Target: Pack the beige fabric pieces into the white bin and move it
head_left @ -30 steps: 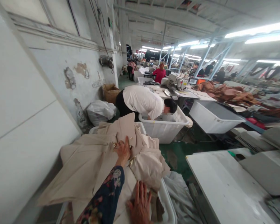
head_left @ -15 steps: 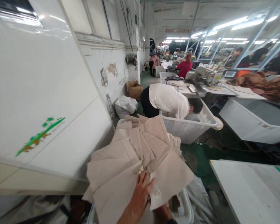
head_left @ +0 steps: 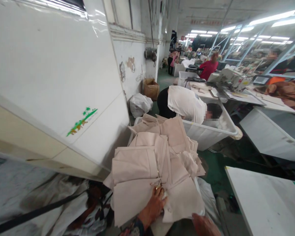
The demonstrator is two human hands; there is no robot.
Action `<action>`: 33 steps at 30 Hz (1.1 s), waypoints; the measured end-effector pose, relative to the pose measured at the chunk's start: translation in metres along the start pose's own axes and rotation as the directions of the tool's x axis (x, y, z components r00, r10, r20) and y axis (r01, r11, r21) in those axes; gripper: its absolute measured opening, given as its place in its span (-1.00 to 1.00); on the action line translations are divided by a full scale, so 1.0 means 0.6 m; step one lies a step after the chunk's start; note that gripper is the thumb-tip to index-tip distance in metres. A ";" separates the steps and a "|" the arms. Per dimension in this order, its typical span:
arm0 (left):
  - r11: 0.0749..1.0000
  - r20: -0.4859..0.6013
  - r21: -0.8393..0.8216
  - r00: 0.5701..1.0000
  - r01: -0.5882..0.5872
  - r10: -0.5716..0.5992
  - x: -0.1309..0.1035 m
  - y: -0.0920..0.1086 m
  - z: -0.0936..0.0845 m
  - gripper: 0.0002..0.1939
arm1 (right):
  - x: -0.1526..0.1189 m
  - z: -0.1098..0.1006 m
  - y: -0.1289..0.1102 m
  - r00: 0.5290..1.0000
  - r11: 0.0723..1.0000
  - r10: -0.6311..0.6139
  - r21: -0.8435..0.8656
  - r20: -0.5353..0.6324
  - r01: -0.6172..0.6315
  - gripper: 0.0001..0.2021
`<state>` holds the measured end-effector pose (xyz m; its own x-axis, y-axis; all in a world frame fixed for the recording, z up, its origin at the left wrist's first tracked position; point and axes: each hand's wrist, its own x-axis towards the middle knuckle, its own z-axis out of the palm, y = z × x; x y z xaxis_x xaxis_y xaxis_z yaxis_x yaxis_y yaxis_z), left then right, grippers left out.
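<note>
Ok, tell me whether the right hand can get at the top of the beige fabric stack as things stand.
Probably yes: the right hand sits at the near edge of the beige fabric stack, nothing lies between, and the left hand presses only the near part.

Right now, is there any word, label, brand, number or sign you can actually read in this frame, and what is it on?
None can be read.
Red banner under the ceiling: lettering too small and blurred.
Green mark on the white panel: a small picture, with no letters I can make out.
Beige fabric stack under the left hand: no label showing.
</note>
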<state>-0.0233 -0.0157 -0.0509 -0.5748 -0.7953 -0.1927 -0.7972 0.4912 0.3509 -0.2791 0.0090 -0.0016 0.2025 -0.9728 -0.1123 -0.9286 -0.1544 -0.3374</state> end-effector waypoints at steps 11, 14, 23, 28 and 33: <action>0.999 -0.204 -0.046 0.979 0.013 -0.022 -0.076 -0.017 -0.129 -0.57 | 0.185 0.082 -0.175 0.998 0.982 -0.063 -0.179 -0.002 0.061 -0.39; 0.875 -0.553 -0.026 0.722 0.483 -0.415 -0.082 -0.097 -0.213 -0.50 | 0.173 0.103 -0.153 0.995 0.978 -0.078 -0.198 -0.069 0.063 -0.38; 0.673 -0.580 -0.099 0.507 0.733 -0.637 0.008 -0.174 -0.168 -0.30 | 0.082 0.136 -0.112 0.994 0.996 0.078 -0.044 -0.071 -0.081 -0.26; 0.779 -0.532 -0.041 0.646 0.625 -0.547 0.056 -0.110 -0.096 -0.34 | 0.089 0.143 -0.096 0.994 0.993 0.110 -0.040 0.000 -0.110 -0.11; 0.774 -0.525 0.014 0.663 0.633 -0.533 0.078 -0.140 -0.060 -0.34 | 0.148 0.149 -0.089 0.979 0.979 0.200 -0.041 0.029 -0.198 -0.11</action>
<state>0.0236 -0.1071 -0.0562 0.1407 -0.9761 0.1659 -0.9835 -0.1185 0.1370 -0.1838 -0.0540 -0.0771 0.0221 -0.9786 -0.2047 -0.9622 0.0348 -0.2701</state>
